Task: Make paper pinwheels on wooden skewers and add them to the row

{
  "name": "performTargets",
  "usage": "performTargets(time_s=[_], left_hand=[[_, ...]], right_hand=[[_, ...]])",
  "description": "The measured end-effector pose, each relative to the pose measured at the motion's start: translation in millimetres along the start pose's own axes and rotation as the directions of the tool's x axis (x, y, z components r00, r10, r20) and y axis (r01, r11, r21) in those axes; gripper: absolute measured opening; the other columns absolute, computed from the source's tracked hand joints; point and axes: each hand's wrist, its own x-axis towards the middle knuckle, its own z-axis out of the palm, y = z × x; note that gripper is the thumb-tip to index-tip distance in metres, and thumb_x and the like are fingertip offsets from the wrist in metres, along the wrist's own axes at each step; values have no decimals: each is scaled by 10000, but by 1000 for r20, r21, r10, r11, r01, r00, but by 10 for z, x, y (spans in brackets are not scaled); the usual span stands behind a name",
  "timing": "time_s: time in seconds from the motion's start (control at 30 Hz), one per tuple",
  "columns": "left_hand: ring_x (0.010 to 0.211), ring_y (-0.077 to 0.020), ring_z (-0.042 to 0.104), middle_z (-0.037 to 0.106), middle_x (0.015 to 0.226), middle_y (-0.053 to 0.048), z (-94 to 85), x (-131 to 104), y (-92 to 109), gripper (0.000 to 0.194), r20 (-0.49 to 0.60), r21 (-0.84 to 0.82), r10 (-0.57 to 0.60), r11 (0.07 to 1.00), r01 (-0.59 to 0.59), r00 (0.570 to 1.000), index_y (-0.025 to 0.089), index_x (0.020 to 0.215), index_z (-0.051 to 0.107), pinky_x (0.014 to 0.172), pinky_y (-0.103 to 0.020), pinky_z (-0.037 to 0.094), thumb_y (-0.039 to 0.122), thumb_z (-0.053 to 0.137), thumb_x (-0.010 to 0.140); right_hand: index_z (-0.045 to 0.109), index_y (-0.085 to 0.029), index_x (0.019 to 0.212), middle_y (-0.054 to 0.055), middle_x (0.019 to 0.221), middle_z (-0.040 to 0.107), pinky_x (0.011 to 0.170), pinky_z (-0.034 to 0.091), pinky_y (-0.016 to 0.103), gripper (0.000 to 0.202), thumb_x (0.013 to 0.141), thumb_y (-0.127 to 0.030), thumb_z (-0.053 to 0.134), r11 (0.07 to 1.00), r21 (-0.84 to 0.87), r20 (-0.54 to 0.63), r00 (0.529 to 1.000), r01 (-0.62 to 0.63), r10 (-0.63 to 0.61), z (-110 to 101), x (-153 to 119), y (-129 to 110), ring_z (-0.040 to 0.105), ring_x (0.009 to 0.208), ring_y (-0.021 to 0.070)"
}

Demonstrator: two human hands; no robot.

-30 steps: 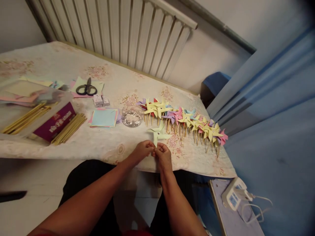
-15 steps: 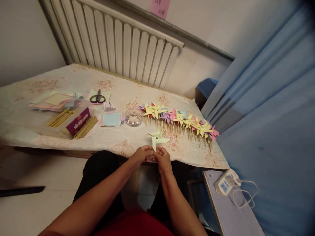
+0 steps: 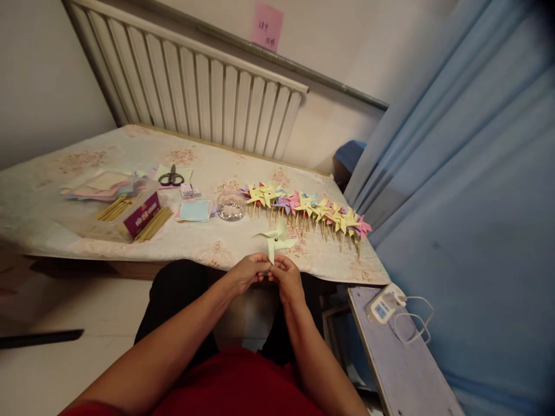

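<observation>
A pale green paper pinwheel (image 3: 276, 240) stands up over the table's front edge, just above my fingertips. My left hand (image 3: 251, 270) and my right hand (image 3: 286, 274) meet beneath it, fingers closed on its lower end; its stick is hidden by them. To the right, a long row of pastel pinwheels on sticks (image 3: 306, 207) lies on the table. A round clear dish of small pins (image 3: 230, 209) rests left of that row, beside a stack of light blue paper squares (image 3: 195, 211).
Black scissors (image 3: 171, 177) lie on paper at the back left. Wooden sticks (image 3: 154, 224) lean by a clear box with a purple label (image 3: 142, 215). A power strip (image 3: 385, 305) with a white cable sits on a side board (image 3: 405, 370) at the right.
The camera view has shifted slightly, and the table items appear a little further left. Both hands keep their hold beneath the green pinwheel.
</observation>
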Motion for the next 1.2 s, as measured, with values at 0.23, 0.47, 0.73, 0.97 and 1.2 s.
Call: performTargets(time_s=[0.23, 0.47, 0.73, 0.97, 1.2], left_hand=[[561, -100, 573, 598, 613, 1, 52, -39, -74, 275, -5, -33, 40, 999, -40, 999, 136, 766, 568, 544, -214, 335, 267, 767, 631], [559, -98, 567, 609, 636, 0, 15, -16, -153, 305, -20, -71, 32, 997, -33, 999, 140, 788, 584, 572, -232, 392, 293, 794, 628], [572, -92, 552, 605, 657, 10, 50, 56, -106, 331, -33, -107, 9, 994, -12, 999, 141, 813, 601, 625, -249, 458, 269, 819, 598], [537, -73, 481, 496, 578, 58, 79, 191, -132, 325, -70, -4, 7, 1000, -7, 998, 164, 715, 535, 607, -229, 421, 333, 791, 607], [618, -152, 500, 525, 634, 6, -462, 549, -80, 171, -234, 822, 276, 568, 38, 932, 185, 703, 533, 609, -275, 368, 318, 502, 806]], right_hand=[[663, -156, 864, -37, 632, 656, 489, 442, 195, 307, 581, -239, 749, 1000, -16, -53, 998, 21, -22, 43, -136, -90, 552, 487, 79], [647, -155, 839, -59, 575, 622, 480, 427, 183, 300, 568, -223, 757, 998, 59, -46, 998, -31, 34, 69, -173, -99, 536, 469, 71], [632, -163, 835, -69, 581, 600, 470, 417, 186, 264, 596, -211, 733, 996, 84, -79, 996, 38, -31, 74, -93, -48, 512, 468, 70], [623, -175, 823, -60, 614, 605, 490, 433, 202, 252, 598, -229, 722, 998, 29, -128, 990, 57, -53, -5, 33, 9, 529, 505, 88], [642, -182, 796, -67, 586, 566, 515, 393, 208, 200, 625, -271, 692, 982, -125, -225, 960, 139, -165, -390, 289, 61, 486, 508, 92]])
